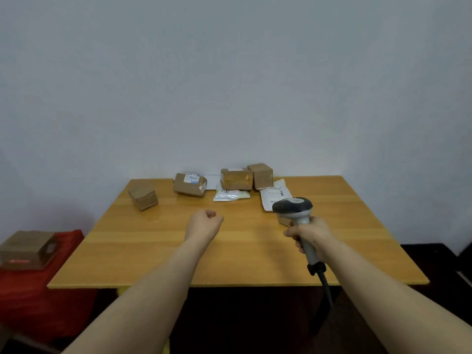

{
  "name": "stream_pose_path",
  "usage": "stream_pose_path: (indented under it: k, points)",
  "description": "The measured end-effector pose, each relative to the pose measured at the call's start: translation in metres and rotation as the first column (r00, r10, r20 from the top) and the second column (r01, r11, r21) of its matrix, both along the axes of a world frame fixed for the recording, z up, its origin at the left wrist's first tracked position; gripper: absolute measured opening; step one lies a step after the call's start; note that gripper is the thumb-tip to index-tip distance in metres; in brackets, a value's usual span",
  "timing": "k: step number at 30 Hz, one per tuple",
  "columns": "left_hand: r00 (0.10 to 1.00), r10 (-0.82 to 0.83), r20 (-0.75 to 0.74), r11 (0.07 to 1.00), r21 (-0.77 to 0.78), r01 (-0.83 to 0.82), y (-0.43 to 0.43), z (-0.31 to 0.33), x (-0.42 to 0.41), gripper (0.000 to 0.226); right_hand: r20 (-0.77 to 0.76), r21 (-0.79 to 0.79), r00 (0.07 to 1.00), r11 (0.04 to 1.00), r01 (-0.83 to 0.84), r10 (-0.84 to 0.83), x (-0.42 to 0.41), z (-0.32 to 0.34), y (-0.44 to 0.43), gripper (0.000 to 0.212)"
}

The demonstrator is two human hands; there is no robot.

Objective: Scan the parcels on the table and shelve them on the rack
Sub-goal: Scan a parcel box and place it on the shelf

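Right, both arms are out over the honey-coloured wooden table [229, 254]. The right hand [310, 235] is wrapped round the grip of a grey-and-black handheld barcode scanner [293, 208]. The scanner's head points towards the far side of the table, and its black cable [325, 283] trails down past the near edge. The left hand [205, 221] hovers above the middle of the table, fingers curled into a fist with nothing in it.

Parcels line the far edge by the pale grey wall [229, 72]. Far left, a small brown cardboard box [143, 195] sits alone, turned at an angle. Next comes a brown cardboard parcel with a white label [190, 185] (label on its top face). Then a taped brown carton [237, 180], with a squarer brown box [261, 176] just beside it on the right. A white plastic mailer bag [231, 195] lies in front of the carton. A second white mailer with a printed label [274, 195] lies flat just beyond the scanner head. Something small and tan [283, 221] peeks out under the scanner, mostly hidden, possibly another parcel.

Off the table, lower left, a large brown cardboard box [25, 249] rests on a red surface [66, 241].
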State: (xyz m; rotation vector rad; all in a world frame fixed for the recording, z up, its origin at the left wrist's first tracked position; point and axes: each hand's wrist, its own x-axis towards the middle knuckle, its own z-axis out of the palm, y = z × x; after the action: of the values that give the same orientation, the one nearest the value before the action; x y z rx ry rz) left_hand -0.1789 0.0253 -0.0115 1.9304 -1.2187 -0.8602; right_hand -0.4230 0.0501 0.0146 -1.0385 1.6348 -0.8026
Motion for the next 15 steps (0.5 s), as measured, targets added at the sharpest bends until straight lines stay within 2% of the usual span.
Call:
stream_pose_path:
  k: [3, 9, 12, 15]
  points:
    - [0.998, 0.056, -0.042, 0.998, 0.001, -0.056, -0.044, -0.005, -0.001, 0.034, 0.015, 0.022, 0.999, 0.999, -0.03, 0.03, -0.001, -0.006, -0.05, 0.015]
    - [0.977, 0.163, -0.139, 0.986, 0.051, -0.157, -0.141, -0.025, 0.0, 0.02, 0.056, 0.074, 0.998, 0.996, -0.042, 0.038, 0.001, -0.026, -0.139, 0.016]
    - [0.948, 0.206, -0.243, 0.976, 0.114, -0.183, -0.202, -0.039, 0.001, 0.032, 0.077, 0.082, 0.997, 0.997, -0.011, 0.005, 0.001, -0.035, -0.189, 0.018]
    - [0.895, 0.264, -0.359, 0.947, 0.27, -0.171, -0.266, -0.051, 0.001, 0.049, 0.067, 0.106, 0.998, 0.994, -0.005, -0.002, 0.006, -0.044, -0.24, 0.021]
